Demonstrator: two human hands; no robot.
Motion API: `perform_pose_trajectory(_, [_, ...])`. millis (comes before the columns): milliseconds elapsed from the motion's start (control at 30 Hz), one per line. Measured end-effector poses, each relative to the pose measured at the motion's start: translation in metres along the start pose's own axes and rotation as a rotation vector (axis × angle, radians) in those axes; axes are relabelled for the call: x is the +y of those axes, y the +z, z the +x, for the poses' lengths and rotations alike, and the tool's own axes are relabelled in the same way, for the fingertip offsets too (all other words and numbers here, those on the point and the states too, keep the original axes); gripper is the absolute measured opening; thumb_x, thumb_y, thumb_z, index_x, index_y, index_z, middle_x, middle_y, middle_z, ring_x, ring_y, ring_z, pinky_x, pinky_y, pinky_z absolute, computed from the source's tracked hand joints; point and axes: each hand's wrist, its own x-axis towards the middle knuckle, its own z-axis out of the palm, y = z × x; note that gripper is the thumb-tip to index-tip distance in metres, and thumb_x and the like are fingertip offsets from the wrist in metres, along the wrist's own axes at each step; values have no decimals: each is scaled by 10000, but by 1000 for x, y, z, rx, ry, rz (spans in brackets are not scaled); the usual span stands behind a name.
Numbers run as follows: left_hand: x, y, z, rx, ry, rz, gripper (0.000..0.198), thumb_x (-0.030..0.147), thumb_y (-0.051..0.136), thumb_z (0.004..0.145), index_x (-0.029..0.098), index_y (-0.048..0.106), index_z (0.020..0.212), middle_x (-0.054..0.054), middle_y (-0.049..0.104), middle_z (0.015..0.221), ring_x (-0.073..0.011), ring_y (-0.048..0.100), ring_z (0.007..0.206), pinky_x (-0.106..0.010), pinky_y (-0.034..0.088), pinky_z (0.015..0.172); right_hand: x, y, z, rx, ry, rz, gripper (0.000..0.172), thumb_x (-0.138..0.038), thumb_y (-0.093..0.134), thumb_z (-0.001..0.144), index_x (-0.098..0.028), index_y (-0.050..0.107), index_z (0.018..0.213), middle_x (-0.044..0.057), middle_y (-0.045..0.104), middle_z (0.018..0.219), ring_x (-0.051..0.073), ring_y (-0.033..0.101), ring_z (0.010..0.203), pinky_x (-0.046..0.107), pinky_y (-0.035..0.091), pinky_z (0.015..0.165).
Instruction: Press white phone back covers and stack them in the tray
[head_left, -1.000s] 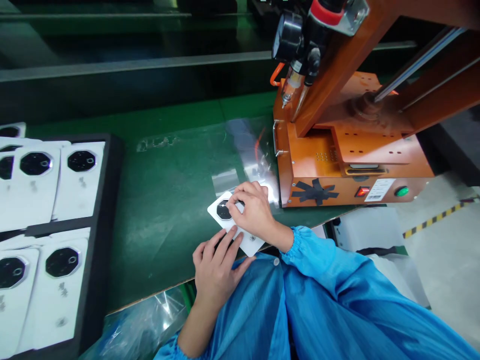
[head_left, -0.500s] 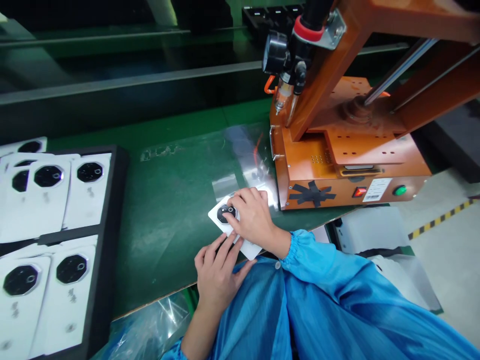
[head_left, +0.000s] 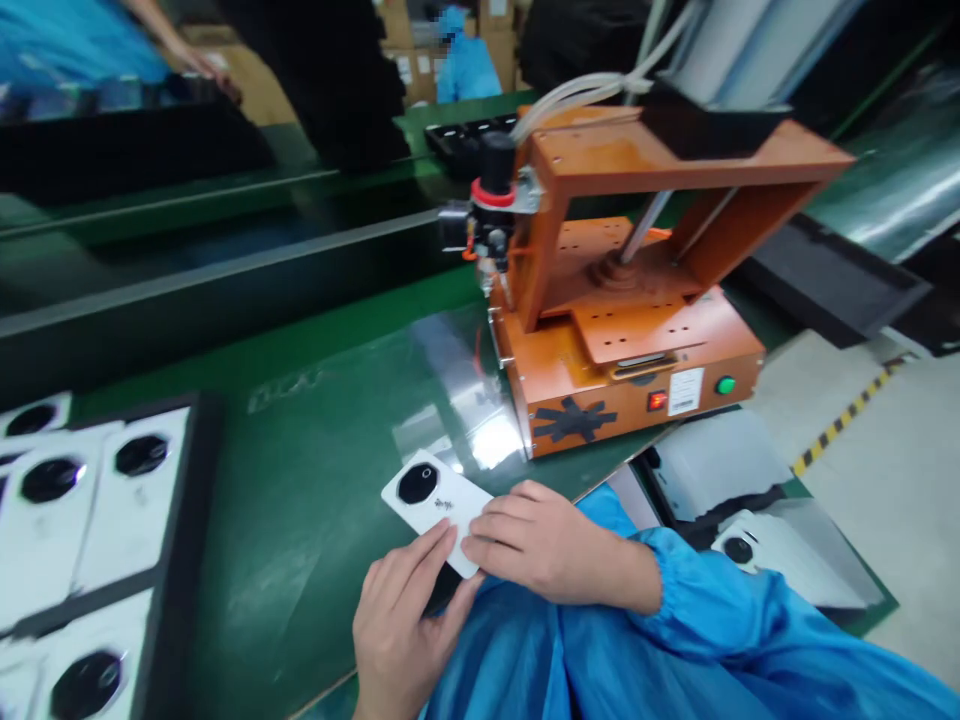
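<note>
A white phone back cover [head_left: 435, 506] with a black octagonal camera window lies flat on the green bench mat [head_left: 322, 440] near its front edge. My right hand [head_left: 536, 545] rests on the cover's near end, fingers curled and pressing on it. My left hand [head_left: 401, 625] comes from below, its fingertips touching the cover's near edge. Both of my arms wear blue sleeves.
An orange press machine [head_left: 622, 300] stands right of the cover, with a red switch and a green button on its front. A black tray [head_left: 90, 540] of several white covers sits at the left. More covers lie in a bin [head_left: 757, 550] below at the right. People stand across the far belt.
My right hand slid from the camera window down to the cover's near end, leaving the window uncovered. The view tilted up, showing more of the press and the far side.
</note>
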Motion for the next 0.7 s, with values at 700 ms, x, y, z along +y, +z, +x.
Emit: perform_pose_trajectory(700, [42, 83, 223, -269, 187, -91, 426, 485, 456, 1002, 206, 701, 1211, -102, 686, 1170, -287, 600, 1051, -464, 476, 954, -3, -97, -181, 746, 581, -704, 287, -131, 607, 902, -316, 676, 1110, 16, 807, 1038, 222, 782, 954, 394, 549, 775])
